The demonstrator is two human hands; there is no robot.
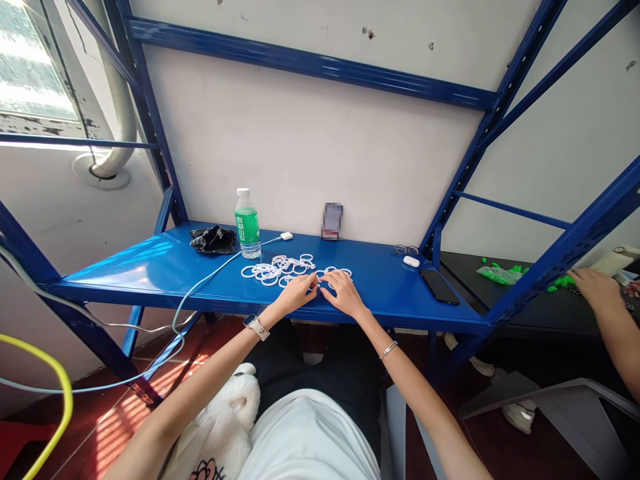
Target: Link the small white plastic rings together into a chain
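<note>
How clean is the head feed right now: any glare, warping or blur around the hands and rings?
Head view: window at top left is blown out, and glare sheens the blue shelf on its left. Wide-angle warping bends the frame beams. The left hand and right hand on the white rings are evenly lit and sharp. A propped phone is pixelated.

small workshop: blue steel racking (310, 63) as bench, bare scuffed wall (310, 153), vent pipe (120, 100)

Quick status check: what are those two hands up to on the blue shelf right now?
Left hand and right hand both down on white rings, fingers together; grip unclear. Water bottle and white cable close by, not blocking.
</note>
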